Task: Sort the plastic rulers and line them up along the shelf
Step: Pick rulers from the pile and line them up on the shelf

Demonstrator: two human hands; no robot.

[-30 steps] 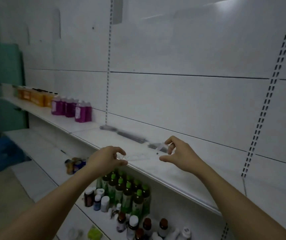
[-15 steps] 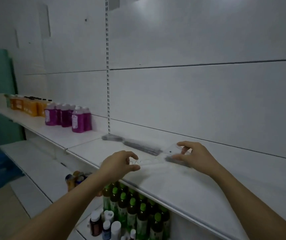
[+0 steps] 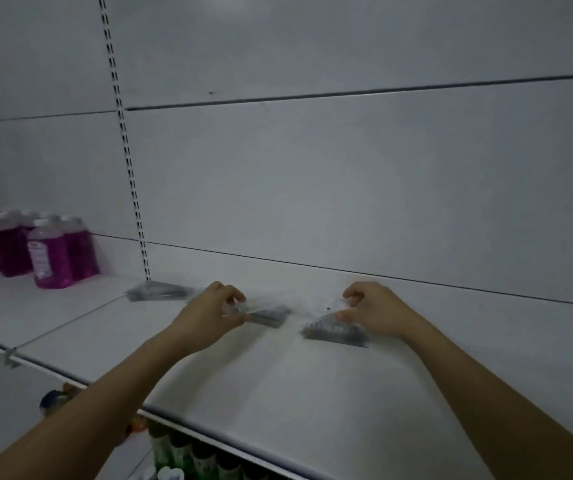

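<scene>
Looking down from the head cam, we see both hands over a white shelf. Our left hand & right hand each pinch one end of a clear plastic ruler, fingers curled on it, prob. to keep it level while setting it down. It's near-invisible & blurred; long axis seems to run 9-to-3 o'clock, along the back wall. Grey ruler stacks lie on the shelf: one at 10 o'clock, one just beside the left fingers, one under the right hand, roughly in a row. Purple bottles stand far at 9 o'clock.
</scene>
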